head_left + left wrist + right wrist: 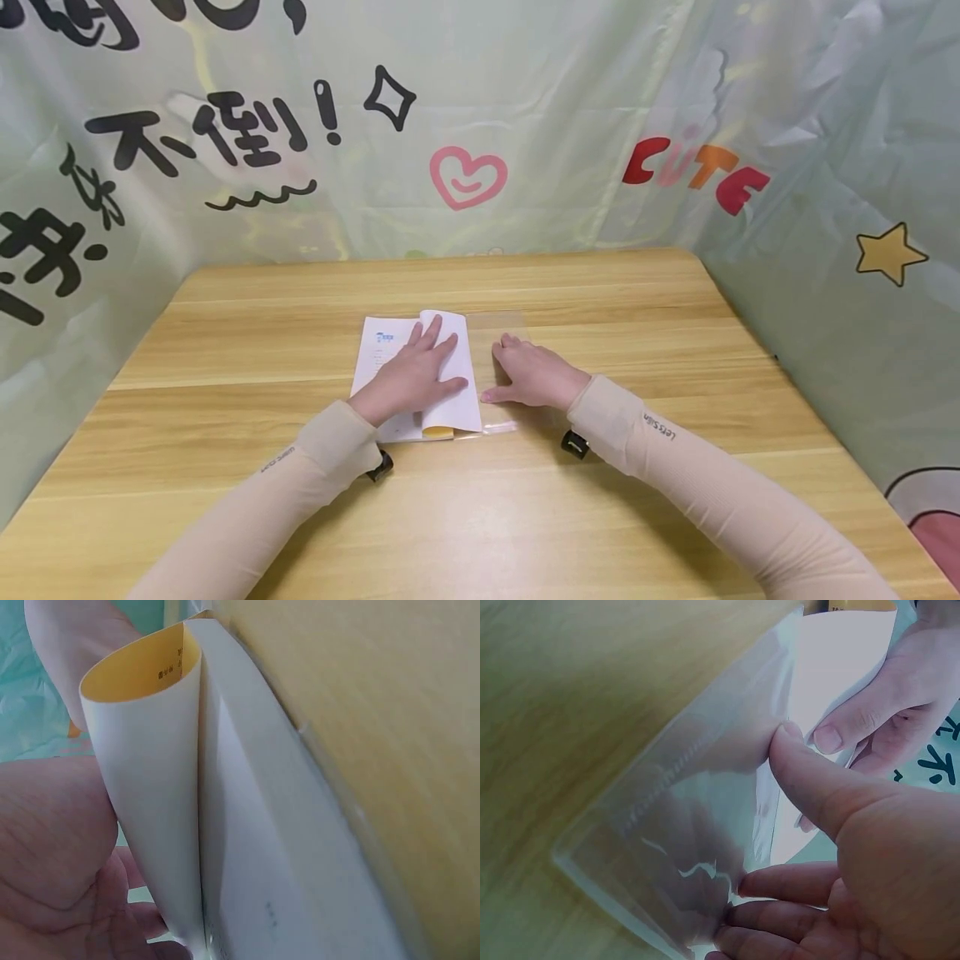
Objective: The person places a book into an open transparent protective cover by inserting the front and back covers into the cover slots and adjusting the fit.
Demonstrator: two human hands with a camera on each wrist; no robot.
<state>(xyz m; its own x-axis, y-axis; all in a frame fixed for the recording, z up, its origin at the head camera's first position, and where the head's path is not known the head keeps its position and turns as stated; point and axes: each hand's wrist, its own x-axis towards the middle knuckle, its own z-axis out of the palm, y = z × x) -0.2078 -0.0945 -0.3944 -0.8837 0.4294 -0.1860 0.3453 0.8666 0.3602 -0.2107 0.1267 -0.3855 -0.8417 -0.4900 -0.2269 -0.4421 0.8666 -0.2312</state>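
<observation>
A book [375,354] with white printed pages lies on the table, its white-and-yellow cover [453,392] bent over into a curl. My left hand [411,375] rests on that curl with fingers spread. In the left wrist view, the curled cover [150,765] shows yellow inside and stands off the page block [262,825]. A clear plastic book cover [502,329] reaches out to the right from under the book. Thumb and fingertips apart, my right hand [536,375] touches the plastic [697,817] beside the curl's edge.
The wooden table [480,517] extends around the book on all sides. A printed fabric curtain [555,108] hangs behind it and along both sides. Each wrist carries a small black device [575,444] under a pale sleeve [697,467].
</observation>
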